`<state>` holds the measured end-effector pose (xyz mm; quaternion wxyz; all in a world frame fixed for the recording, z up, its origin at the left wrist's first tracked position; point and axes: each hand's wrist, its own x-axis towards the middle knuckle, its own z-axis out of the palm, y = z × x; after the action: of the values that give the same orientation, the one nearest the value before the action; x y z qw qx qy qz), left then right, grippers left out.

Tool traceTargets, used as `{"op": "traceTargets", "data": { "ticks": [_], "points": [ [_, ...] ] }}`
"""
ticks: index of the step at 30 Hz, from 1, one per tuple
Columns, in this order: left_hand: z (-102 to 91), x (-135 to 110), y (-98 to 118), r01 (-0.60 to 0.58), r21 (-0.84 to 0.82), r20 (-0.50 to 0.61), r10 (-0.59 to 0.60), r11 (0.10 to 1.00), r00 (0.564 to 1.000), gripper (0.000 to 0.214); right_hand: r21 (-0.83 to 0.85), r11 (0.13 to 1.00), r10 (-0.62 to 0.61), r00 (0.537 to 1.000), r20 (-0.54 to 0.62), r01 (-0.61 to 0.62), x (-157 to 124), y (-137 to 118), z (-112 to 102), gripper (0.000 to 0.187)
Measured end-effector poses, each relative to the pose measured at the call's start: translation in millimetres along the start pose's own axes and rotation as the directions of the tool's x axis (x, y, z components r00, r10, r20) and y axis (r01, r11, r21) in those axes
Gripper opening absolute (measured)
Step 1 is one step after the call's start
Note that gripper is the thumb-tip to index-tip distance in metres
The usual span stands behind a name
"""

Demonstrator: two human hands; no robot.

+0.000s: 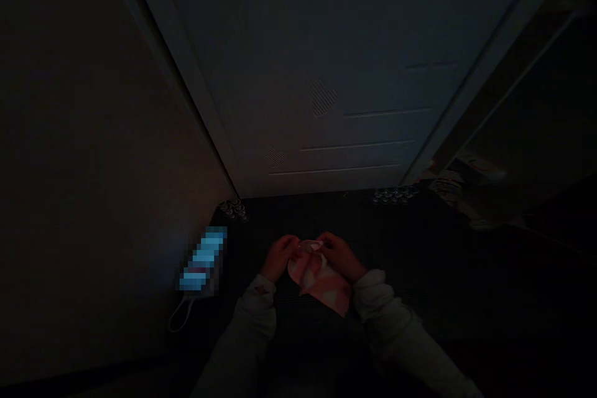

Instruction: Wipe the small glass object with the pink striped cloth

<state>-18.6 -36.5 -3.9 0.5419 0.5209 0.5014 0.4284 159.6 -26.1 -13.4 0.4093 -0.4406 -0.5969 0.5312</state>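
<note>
The scene is very dark. A soft pink-and-white patterned cloth piece point(321, 283) hangs in front of me above a dark surface, its lower end pointing down and to the right. My left hand point(280, 255) pinches its upper left edge. At its upper right edge, the fingers of my right hand point(342, 255) are closed on the fabric. Between the two hands the top of the cloth looks gathered or folded. Whether it is a pouch, a sock or a plain cloth I cannot tell.
A lit, pixelated phone-like screen point(203, 258) leans at the left, with a pale cable loop point(181, 316) below it. Small shiny round items point(233, 208) stand at the back left, and more shiny items point(394, 194) at the back right. Behind rises a pale panel point(326, 43). Unclear objects point(448, 186) lie right.
</note>
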Motion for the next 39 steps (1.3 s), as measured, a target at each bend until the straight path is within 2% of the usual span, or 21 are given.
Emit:
{"op": "traceTargets", "data": {
  "ticks": [17, 27, 39],
  "points": [
    [-8.0, -3, 1, -0.014, -0.1, 0.044, 0.019, 0.995, 0.999, 0.027, -0.001, 1.0, 0.013, 1.0, -0.002, -0.013, 2, 6, 1, 0.013],
    [-3.3, -3, 5, -0.03, -0.01, -0.023, 0.029, 1.0, 0.999, 0.03, 0.007, 1.0, -0.009, 1.0, 0.014, 0.008, -1, -1, 1, 0.011],
    [-0.7, -1, -3, -0.045, -0.025, 0.003, 0.045, 0.999, 0.999, 0.026, 0.073, 0.997, -0.017, 0.999, 0.039, 0.014, 0, -5, 0, 0.016]
  ]
}}
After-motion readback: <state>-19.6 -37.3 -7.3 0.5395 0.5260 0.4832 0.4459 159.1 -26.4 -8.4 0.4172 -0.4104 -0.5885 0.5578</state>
